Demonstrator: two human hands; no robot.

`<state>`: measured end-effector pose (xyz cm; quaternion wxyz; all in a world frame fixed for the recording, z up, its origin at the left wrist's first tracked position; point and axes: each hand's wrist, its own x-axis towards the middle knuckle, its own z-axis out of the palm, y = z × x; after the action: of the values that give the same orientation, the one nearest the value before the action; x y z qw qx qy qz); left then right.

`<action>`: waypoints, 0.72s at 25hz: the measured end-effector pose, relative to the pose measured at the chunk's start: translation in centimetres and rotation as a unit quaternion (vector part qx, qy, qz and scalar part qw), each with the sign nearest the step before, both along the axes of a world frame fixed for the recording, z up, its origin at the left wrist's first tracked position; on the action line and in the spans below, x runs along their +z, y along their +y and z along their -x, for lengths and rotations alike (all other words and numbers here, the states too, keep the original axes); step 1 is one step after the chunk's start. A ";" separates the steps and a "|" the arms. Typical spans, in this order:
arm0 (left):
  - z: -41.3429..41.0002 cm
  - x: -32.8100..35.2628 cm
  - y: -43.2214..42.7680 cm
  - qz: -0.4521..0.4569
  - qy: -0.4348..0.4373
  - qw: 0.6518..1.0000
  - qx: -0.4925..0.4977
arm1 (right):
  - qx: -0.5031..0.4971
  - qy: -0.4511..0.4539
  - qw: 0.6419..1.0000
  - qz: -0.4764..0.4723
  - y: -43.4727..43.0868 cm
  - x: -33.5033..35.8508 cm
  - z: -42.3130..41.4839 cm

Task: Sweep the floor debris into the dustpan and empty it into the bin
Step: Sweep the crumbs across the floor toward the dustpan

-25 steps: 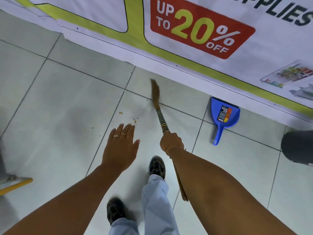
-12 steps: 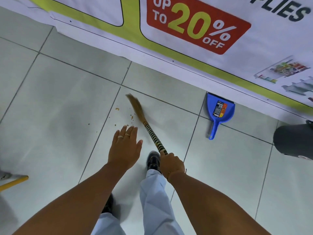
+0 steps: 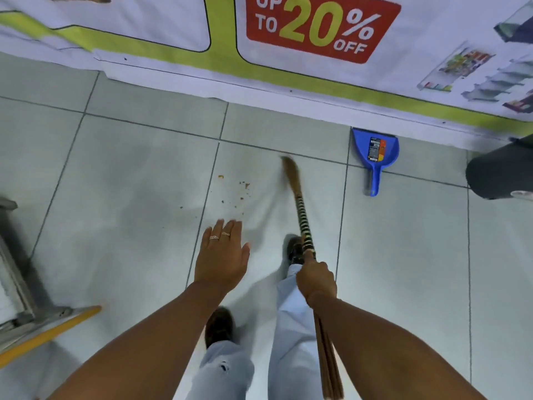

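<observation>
Floor debris (image 3: 244, 186): brown crumbs scattered on the pale tile ahead of the feet, well left of the blue dustpan (image 3: 375, 153), not yet gathered. Banner (image 3: 317, 27) along the wall behind. Dark bin (image 3: 499, 171) at far right, contents hidden. Dustpan flat by the banner's hem, seemingly empty. Broom (image 3: 302, 215), half a second back left beside the crumbs, now swung right of them, tip blurred. Right hand (image 3: 316, 281) fisted around the handle; left hand (image 3: 220, 255) spread flat, holding nothing.
</observation>
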<state>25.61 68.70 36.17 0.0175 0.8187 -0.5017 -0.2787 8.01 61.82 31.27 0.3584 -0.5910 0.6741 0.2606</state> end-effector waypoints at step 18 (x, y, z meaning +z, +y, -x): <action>-2.7 -4.1 12.7 0.032 -0.053 0.998 0.033 | 0.055 -0.090 0.994 0.017 13.2 -2.7 -7.7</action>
<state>28.35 81.39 32.06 0.0263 0.8475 -0.4834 -0.2177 15.73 75.06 28.61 0.3923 -0.6541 0.6102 0.2141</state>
